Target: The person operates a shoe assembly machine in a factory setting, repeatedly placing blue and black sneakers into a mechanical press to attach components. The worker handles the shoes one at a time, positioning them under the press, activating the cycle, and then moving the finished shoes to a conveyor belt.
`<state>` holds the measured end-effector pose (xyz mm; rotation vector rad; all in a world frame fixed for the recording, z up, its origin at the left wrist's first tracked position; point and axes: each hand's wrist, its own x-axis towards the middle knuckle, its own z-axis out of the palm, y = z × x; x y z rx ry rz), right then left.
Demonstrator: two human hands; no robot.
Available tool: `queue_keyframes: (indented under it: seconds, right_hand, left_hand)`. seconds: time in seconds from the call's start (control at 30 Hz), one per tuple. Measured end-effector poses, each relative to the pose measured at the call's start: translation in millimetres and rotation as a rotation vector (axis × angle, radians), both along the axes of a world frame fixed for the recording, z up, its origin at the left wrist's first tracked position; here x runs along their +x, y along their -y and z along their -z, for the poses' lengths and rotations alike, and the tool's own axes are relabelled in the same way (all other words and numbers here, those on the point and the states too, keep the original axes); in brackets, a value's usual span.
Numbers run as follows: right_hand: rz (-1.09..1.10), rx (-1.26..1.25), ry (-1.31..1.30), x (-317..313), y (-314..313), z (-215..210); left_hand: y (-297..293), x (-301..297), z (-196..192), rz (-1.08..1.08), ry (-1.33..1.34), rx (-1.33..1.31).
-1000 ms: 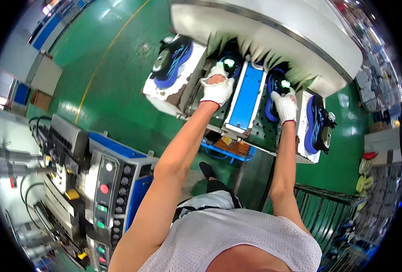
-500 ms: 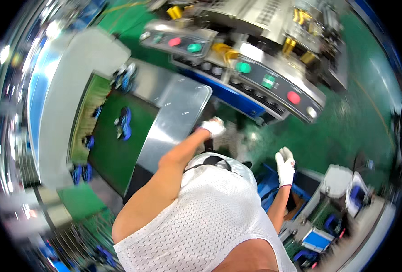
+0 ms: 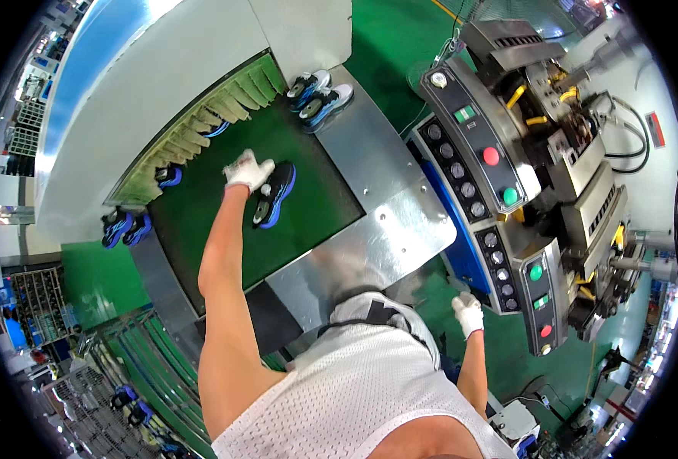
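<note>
Gloved left hand point(image 3: 248, 170) is reaching out over the green conveyor belt point(image 3: 224, 229) and is resting on a black and blue sneaker point(image 3: 274, 194). The fingers are curling over the heel end of the sneaker; whether they are gripping it firmly cannot be told from here. The sneaker is lying on the belt near its middle, sole down, just in front of the fringed curtain point(image 3: 201, 126) at the mouth of the white tunnel housing point(image 3: 147, 69).

Gloved right hand point(image 3: 468, 313) is hanging low beside the person's hip, fingers loosely curled and holding nothing, just beside the blue-fronted control panel point(image 3: 499, 222) with its red and green buttons.

Two more sneakers, a white and blue pair point(image 3: 318, 93), are sitting at the far corner of the belt, where it meets the steel side plate point(image 3: 388, 199). Another blue pair point(image 3: 125, 227) is sitting at the left edge of the belt, well apart from the left hand. One more blue shoe point(image 3: 168, 177) is lying partly under the curtain.
</note>
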<state>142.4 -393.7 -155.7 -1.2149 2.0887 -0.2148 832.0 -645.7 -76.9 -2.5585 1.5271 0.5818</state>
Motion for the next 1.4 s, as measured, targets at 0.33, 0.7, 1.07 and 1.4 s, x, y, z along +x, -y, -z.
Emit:
queue_keyframes:
  seconds: [0.33, 0.7, 1.07, 1.4]
  right_hand:
    - [-0.327, 0.172, 0.069, 74.3, 56.5, -47.1]
    - [-0.231, 0.282, 0.94, 159.4, 157.3, -118.9]
    - [0.421, -0.132, 1.745, 26.1, 149.5, -218.3]
    - [0.385, -0.416, 1.895, -77.5, 128.3, -189.7]
  left_hand:
    - [-53.4, -23.3, 84.4, 0.172, -0.037, 0.115]
    - [-96.1, -244.5, -93.2, 0.105, -1.212, -0.348]
    - [-21.1, -429.6, -149.4, 0.301, -1.599, -0.311]
    - [-9.2, -513.8, -112.5, 0.477, -1.44, -0.263]
